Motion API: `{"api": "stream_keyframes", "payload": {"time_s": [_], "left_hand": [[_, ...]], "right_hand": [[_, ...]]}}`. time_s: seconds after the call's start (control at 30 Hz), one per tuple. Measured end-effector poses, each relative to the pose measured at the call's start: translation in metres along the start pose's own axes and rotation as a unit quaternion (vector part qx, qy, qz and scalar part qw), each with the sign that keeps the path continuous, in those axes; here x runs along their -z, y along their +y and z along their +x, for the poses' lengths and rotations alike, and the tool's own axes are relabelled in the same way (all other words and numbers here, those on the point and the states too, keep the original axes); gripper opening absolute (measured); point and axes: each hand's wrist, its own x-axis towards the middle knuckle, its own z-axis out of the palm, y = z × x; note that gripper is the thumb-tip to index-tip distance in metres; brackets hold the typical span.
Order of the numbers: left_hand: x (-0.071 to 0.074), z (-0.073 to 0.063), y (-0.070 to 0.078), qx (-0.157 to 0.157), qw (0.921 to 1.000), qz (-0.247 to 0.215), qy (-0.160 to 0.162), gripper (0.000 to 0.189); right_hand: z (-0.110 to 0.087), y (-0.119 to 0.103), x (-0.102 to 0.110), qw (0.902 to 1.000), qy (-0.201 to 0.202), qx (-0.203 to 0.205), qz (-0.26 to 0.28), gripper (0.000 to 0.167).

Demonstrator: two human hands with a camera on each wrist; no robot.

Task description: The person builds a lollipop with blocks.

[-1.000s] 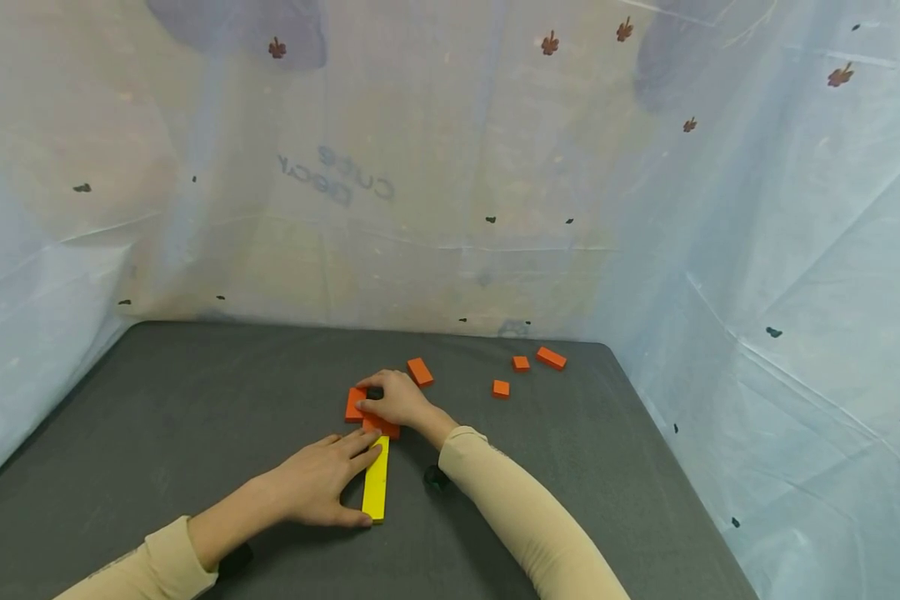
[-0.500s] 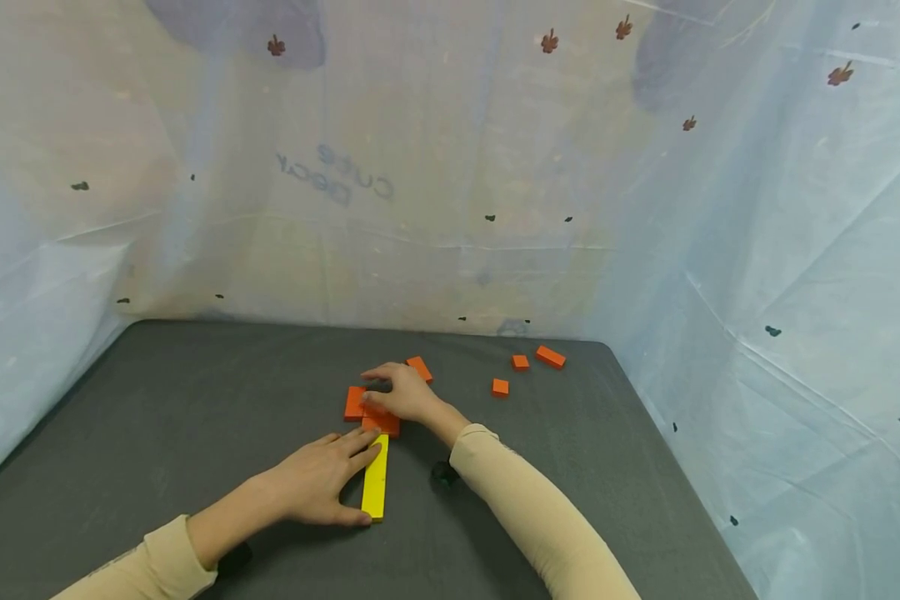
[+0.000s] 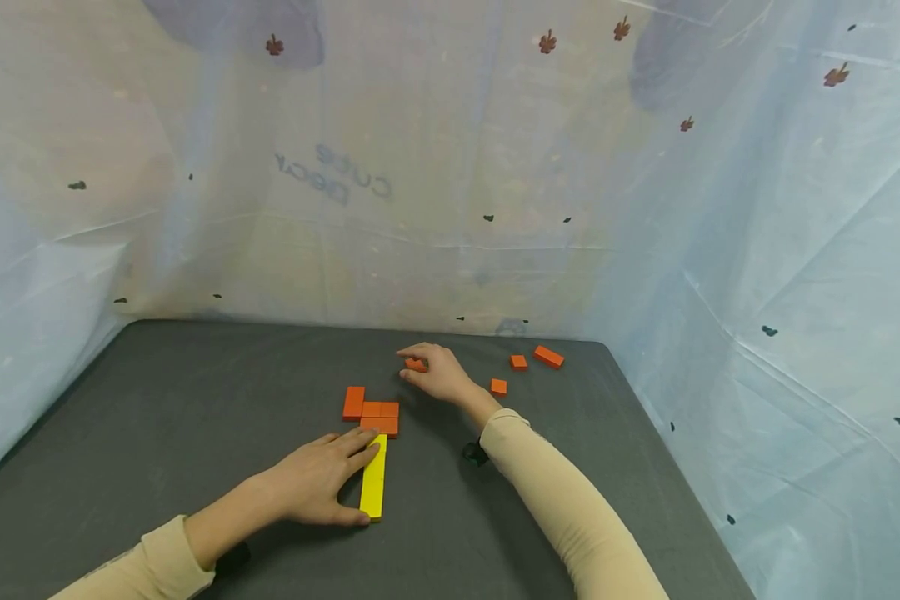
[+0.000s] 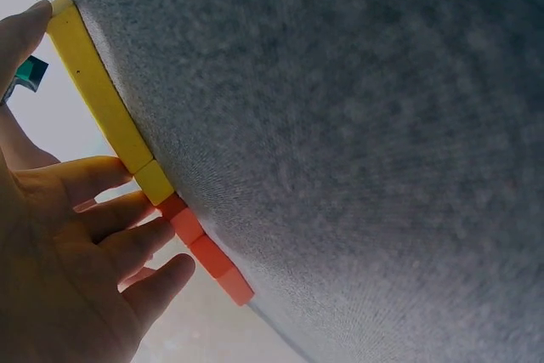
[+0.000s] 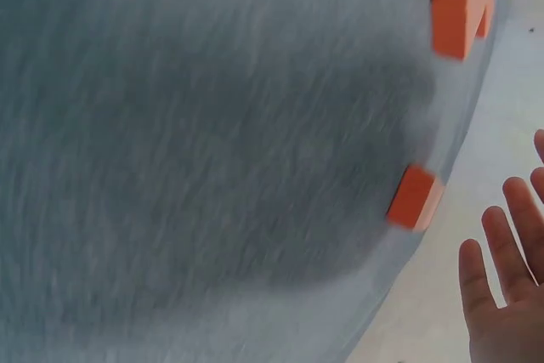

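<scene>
In the head view my left hand (image 3: 317,481) lies along the left side of a yellow bar (image 3: 372,483). Its thumb is at the bar's near end, and its fingertips reach the far end and the orange blocks there. The left wrist view shows those fingers fairly straight against the yellow bar (image 4: 102,91) and orange blocks (image 4: 208,254). Beyond the bar sit an orange block lying crosswise (image 3: 386,427), a row of two small ones (image 3: 389,409) and a lengthwise one (image 3: 353,403). My right hand (image 3: 446,375), fingers spread, hovers over a lone orange block (image 3: 416,365), partly hiding it.
On the dark grey table (image 3: 217,392), two small square orange blocks (image 3: 498,387) and a longer orange block (image 3: 548,357) lie toward the back right. Pale translucent sheeting (image 3: 420,275) hangs behind the table and along its sides.
My right hand has left the orange blocks by the yellow bar and moved right and away to the lone block, baring the two small blocks. The left hand stays put.
</scene>
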Motion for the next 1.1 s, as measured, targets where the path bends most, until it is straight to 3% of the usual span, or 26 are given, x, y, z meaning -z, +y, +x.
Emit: {"api": "stream_keyframes", "payload": {"time_s": [0.27, 0.67, 1.1], "left_hand": [[-0.001, 0.001, 0.000, -0.004, 0.9999, -0.005, -0.010, 0.102], [0.001, 0.003, 0.001, -0.004, 0.9998, -0.007, -0.018, 0.103], [0.002, 0.000, -0.001, -0.001, 0.9999, -0.004, -0.011, 0.103]], "right_hand": [[0.005, 0.022, 0.008, 0.9984, -0.046, -0.023, -0.022, 0.048], [0.009, 0.042, 0.010, 0.9886, -0.127, -0.012, -0.080, 0.054], [0.008, 0.040, 0.000, 0.9907, -0.094, -0.036, -0.091, 0.052]]}}
